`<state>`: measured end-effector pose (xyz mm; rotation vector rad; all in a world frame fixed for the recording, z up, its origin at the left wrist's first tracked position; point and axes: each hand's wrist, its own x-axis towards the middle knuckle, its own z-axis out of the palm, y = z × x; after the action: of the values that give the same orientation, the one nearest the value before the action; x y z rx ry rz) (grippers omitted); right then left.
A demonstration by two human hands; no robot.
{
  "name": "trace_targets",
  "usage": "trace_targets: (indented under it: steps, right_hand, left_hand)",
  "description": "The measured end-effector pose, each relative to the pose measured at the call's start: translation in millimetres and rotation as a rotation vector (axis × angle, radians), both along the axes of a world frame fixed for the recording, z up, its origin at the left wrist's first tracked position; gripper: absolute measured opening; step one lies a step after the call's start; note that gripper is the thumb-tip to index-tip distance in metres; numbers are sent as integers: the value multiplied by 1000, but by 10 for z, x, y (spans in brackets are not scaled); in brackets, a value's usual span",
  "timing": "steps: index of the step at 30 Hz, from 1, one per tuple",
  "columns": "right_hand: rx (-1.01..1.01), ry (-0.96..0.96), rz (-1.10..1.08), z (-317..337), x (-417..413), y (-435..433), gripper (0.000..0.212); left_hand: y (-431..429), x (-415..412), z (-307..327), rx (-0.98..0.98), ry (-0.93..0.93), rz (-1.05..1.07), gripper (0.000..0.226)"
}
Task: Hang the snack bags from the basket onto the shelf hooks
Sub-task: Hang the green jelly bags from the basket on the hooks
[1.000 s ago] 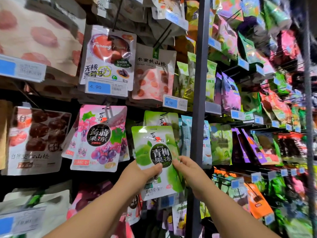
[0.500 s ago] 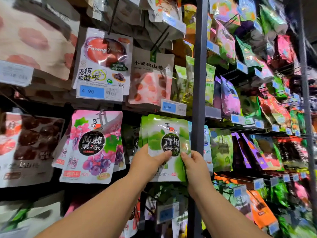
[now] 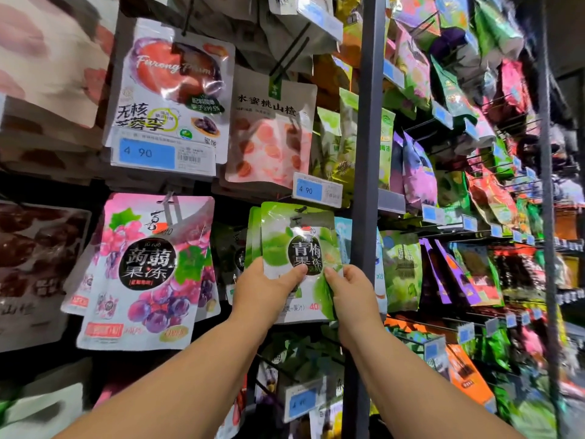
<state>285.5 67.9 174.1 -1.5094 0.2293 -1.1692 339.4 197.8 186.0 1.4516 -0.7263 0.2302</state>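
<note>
both hands pinching green snack bag

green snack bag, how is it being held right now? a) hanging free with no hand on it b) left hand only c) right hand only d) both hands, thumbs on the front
D: the left hand and the right hand each pinch the green snack bag near its middle, with both thumbs pressed on its front.

Blue price tag reads 4 90; grey post stands upright.
</note>
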Motion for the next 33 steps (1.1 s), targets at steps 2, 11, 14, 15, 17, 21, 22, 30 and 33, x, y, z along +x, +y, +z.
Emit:
trace_targets:
  steps: [2, 11, 14, 15, 17, 21, 22, 30, 33]
  right_hand:
    - [-16, 21, 7, -8, 51, -22, 43]
    - [-101, 147, -147, -52, 157, 8, 35]
    - [-124, 252, -169, -84, 61, 102, 24]
    - [-129, 296, -186, -100, 18, 125, 23]
    - [-134, 365, -209, -146, -69, 152, 27]
    - [-113, 461, -215, -288, -273, 227, 51]
    - [-96, 468, -210, -329, -346, 261, 49]
    - [-29, 549, -244, -670, -942, 260, 31]
    - [-70, 588, -264, -751, -1199, 187, 28]
  left_hand:
    - [-30, 52, -27, -6, 9, -2, 32]
    - [-69, 213, -151, 7, 10, 102, 53]
    - [-17, 186, -214, 2, 27, 109, 46]
    - [-5, 168, -239, -10, 40, 107, 50]
    - [3, 138, -318, -27, 78, 101, 58]
    - [1, 40, -507, -54, 188, 75, 54]
    - [2, 9, -552, -65, 218, 69, 51]
    - [-64, -334, -964, -37, 364, -34, 47]
    - [-161, -645, -1121, 100, 240, -81, 35]
